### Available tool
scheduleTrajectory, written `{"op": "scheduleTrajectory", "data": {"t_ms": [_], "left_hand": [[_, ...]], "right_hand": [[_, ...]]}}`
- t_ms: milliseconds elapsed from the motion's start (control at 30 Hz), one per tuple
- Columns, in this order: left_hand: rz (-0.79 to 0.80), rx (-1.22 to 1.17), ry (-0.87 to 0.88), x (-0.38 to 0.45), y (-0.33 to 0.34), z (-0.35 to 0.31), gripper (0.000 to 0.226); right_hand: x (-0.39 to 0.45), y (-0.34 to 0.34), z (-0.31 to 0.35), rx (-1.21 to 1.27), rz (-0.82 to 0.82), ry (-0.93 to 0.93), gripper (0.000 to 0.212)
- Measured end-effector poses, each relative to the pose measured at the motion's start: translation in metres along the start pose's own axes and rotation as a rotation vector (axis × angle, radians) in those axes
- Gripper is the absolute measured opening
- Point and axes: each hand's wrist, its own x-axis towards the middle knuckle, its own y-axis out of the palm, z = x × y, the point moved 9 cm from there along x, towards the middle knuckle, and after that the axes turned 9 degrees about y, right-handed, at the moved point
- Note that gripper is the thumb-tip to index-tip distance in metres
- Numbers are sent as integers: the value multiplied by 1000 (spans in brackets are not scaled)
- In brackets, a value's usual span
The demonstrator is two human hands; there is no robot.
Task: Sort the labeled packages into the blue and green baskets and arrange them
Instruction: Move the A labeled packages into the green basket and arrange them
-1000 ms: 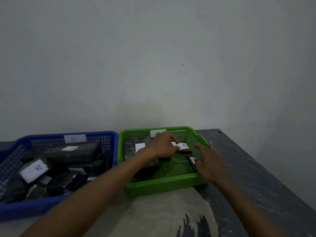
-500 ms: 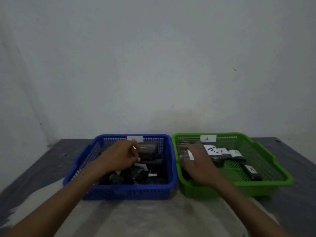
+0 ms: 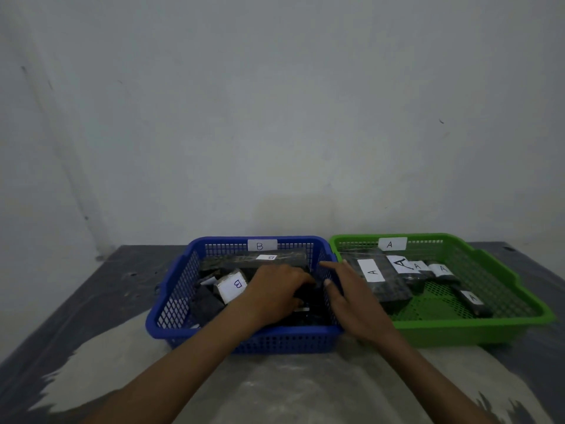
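Both baskets are sitting side by side on the desk (image 3: 122,304), blue basket (image 3: 171,313) left with a B tag, green basket (image 3: 519,298) right with an A tag, so each letter has its own bin. The left hand (image 3: 275,289) is reaching into the blue basket, fingers curling around a dark package (image 3: 308,293), probably to straighten it. The right hand (image 3: 351,295) is hovering over the shared wall, fingers spread, holding nothing. A-labelled packages (image 3: 379,280) are lying in the green basket's far-left part.
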Motion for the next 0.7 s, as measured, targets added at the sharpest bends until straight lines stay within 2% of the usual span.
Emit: {"op": "scheduleTrajectory", "data": {"t_ms": [167,267,367,500,600,700], "left_hand": [[22,132,-46,14,11,-4,40],[-21,87,-55,16,10,-1,40],[-194,-118,-131,4,-9,16,36],[-432,-455,-345,-22,-44,56,36],[-534,-690,-443,-39,-65,75,25],[-587,-877,-527,-50,-74,86,24]], "right_hand": [[0,-8,2,92,-47,14,32],[0,-11,-2,169,-37,53,32],[-3,-17,-2,222,-58,58,31],[-6,-25,-2,322,-94,70,32],[-8,-30,1,392,-124,65,32],[-11,-28,9,437,-113,41,31]]}}
